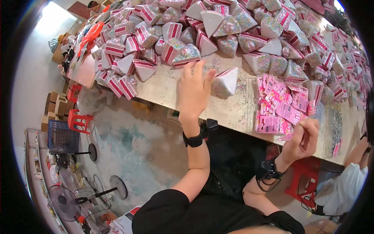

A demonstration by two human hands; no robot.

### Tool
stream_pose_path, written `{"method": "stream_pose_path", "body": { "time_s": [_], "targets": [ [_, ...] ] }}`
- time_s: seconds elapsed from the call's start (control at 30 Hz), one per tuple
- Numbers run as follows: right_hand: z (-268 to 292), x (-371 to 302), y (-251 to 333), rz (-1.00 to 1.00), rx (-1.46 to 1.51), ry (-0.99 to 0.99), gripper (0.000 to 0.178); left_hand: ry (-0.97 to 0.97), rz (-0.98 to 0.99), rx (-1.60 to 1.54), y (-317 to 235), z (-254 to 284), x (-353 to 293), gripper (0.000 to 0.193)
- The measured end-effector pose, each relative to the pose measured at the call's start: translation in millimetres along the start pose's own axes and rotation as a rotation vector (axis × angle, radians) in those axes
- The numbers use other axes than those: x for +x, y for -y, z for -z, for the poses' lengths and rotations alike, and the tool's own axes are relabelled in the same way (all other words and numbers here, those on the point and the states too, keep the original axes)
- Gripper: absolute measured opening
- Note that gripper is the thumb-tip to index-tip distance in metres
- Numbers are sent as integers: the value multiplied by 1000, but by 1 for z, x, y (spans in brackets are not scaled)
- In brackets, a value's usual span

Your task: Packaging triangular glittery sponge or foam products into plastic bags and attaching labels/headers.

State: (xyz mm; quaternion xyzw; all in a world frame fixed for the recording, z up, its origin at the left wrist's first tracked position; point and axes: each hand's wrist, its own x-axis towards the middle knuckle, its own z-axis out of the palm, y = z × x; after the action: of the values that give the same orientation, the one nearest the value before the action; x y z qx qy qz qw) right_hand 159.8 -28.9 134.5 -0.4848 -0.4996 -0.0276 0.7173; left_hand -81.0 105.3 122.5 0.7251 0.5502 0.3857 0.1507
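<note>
My left hand point(194, 91) reaches over the table with its fingers stretched out and thumb apart. Its fingertips come up to a toy cake slice point(187, 54) with a sprinkled top and pink layers; whether they touch cannot be told. Just right of that hand, a single white-sided cake slice point(226, 82) rests on the tabletop. By the table's front edge my right hand point(303, 141) is closed in a pinch, and what it holds, if anything, is unclear. A scrap of pink point(286, 137) shows beside it. Left of that hand lies a clear tray of pink printed packets point(278, 105).
A big heap of cake slices point(230, 29) covers the back of the wooden table point(163, 91). Another person's arm point(356, 152) is at the right edge. Red stools point(80, 121), floor fans point(64, 201) and a blue crate point(62, 136) stand on the floor.
</note>
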Motion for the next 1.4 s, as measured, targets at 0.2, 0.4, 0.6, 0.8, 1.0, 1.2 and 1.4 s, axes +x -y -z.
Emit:
{"method": "stream_pose_path", "body": {
  "time_s": [0.2, 0.4, 0.6, 0.8, 1.0, 1.2, 1.4],
  "targets": [
    [-7, 2, 8, 41, -31, 67, 18, 336, -174, -20, -37, -16, -10, 69],
    [-3, 13, 5, 156, -145, 78, 17, 170, -187, -320, -55, -28, -2, 63],
    [-3, 11, 7, 23, -1, -23, 17, 459, 206, -1842, -86, -15, -11, 76],
    [-9, 9, 19, 42, 130, 32, 19, 807, 319, -2106, -84, -26, -26, 67],
    [-12, 7, 20, 47, 145, 5, 26, 697, 516, -1808, -125, -19, -41, 52],
    [-13, 9, 26, 45, 147, 10, 24, 619, 569, -1861, -136, -23, -40, 48],
    [-9, 6, 34, 74, -1, 3, 20, 697, 584, -2036, -130, -29, -43, 45]
  ]
}}
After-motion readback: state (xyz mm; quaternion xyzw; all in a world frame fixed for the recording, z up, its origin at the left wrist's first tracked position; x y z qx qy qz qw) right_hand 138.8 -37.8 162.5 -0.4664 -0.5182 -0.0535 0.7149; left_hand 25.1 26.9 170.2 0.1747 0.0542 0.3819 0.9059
